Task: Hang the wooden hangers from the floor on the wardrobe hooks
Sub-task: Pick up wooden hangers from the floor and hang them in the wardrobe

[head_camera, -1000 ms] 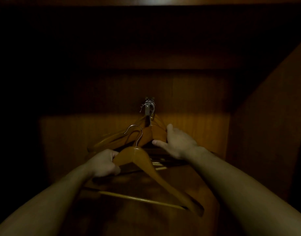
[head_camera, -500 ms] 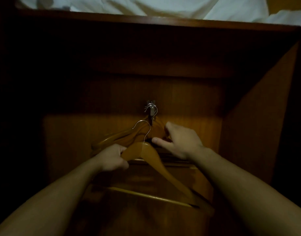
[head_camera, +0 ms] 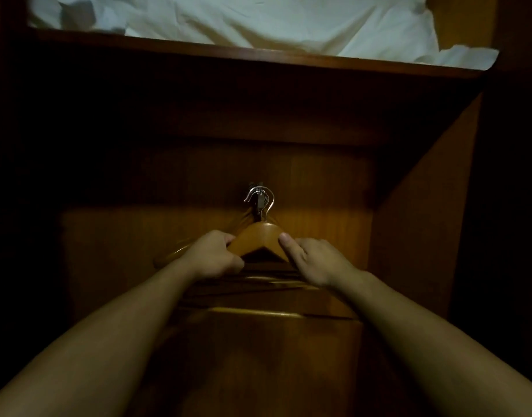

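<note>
1. Plainly, what matters is how the wooden hanger [head_camera: 260, 236] sits against the wardrobe hook [head_camera: 259, 201]. Its peak lies straight ahead of both hands and slightly above them, directly beneath that hook on the back panel.
2. The hanger's wire hook [head_camera: 270, 203] rises from the peak into a cluster of wire hooks there. In this dim light I cannot tell whether it is already seated.
3. Its long axis runs left to right across the view, with the two arms sloping down under the hands.
4. Neither hand is nearer, as they flank the peak about evenly.
5. The left hand [head_camera: 212, 255] grasps the hanger's left arm, fingers [head_camera: 225, 236] curled round it.
6. The right hand [head_camera: 314, 260] lays its thumb [head_camera: 285, 239] on the front of the right arm. The other fingers are mostly hidden, so I read it as a lighter pinch.
7. Other hangers [head_camera: 174, 254] hang behind, touching or nearly so.
8. I judge that the next move calls for a small settling onto the hook and then letting go.
</note>
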Tool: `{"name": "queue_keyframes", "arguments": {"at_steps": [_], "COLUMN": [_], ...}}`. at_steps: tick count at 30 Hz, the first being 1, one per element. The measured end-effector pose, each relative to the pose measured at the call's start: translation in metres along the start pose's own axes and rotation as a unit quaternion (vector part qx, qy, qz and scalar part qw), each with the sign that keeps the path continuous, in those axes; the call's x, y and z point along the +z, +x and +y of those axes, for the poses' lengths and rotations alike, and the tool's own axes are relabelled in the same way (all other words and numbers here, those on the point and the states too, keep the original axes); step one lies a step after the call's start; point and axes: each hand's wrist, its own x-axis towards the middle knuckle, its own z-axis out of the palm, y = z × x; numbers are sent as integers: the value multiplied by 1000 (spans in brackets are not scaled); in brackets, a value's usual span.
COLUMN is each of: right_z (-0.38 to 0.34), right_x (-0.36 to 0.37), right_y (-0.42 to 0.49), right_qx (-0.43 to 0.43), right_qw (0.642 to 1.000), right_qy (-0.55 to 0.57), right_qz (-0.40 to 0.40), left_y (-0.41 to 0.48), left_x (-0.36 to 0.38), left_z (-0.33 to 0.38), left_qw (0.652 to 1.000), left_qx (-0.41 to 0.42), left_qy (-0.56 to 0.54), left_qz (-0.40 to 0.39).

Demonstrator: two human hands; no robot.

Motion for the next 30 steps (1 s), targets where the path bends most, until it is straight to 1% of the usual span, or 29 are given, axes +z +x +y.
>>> {"name": "queue_keyframes", "arguments": {"at_steps": [3, 6, 11, 16, 20, 25, 30], "right_z": [-1, 1, 13, 27, 28, 25, 24], "right_x": [1, 5, 16, 30, 34, 37, 39], "right_y": [11, 18, 32, 45, 50, 40, 34], "right_qx": [29, 28, 62, 56, 44, 26, 20], "right_qw": [999, 998, 995, 995, 998, 995, 992], "right_qy": [34, 49, 71, 67, 11, -95, -123], "right_qz": [9, 16, -26, -40, -34, 3, 23], "left_y": [10, 21, 38, 52, 58, 56, 47], "left_x": [0, 0, 4, 13, 19, 25, 36], "left_z": [1, -1, -6, -15, -28, -33, -39], "left_qw": [1000, 1000, 1000, 999, 998, 987, 974], "left_qx": [4, -4, -16, -25, -19, -10, 21], "left_qy": [2, 3, 3, 17, 33, 132, 166], "left_qz": [14, 21, 23, 27, 46, 87, 151]}}
